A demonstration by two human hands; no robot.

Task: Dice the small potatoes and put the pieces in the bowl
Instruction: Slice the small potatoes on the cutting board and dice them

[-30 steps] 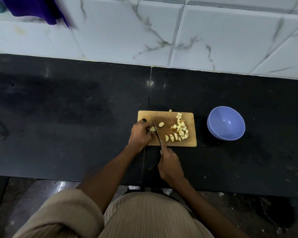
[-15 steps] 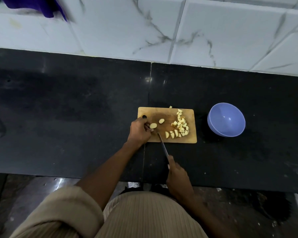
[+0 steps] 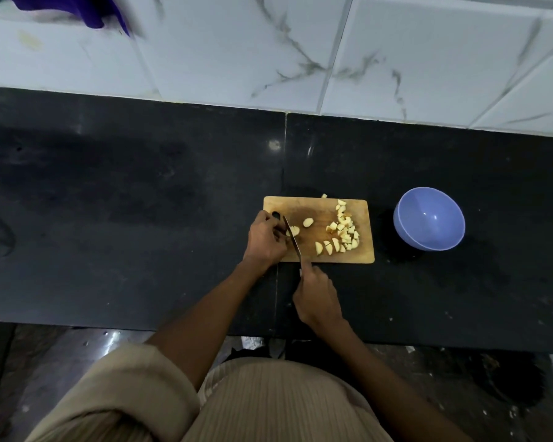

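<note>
While the left hand (image 3: 265,240) pinches a pale potato half (image 3: 294,231) on the wooden cutting board (image 3: 313,250) mid-counter, fingers curled, the right hand (image 3: 316,298) grips the steel knife (image 3: 292,239). Keep fingertips tucked, slice straight; the lilac plastic bowl (image 3: 429,219) waits rightward.

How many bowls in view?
1. The blue bowl sits on the black counter, right of the cutting board, apart from it. None looks hidden.

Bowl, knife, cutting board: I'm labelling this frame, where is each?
bowl (image 3: 406,232): head view, left inner wall.
knife (image 3: 292,239): head view, mid-blade.
cutting board (image 3: 304,207): head view, bare far part.
</note>
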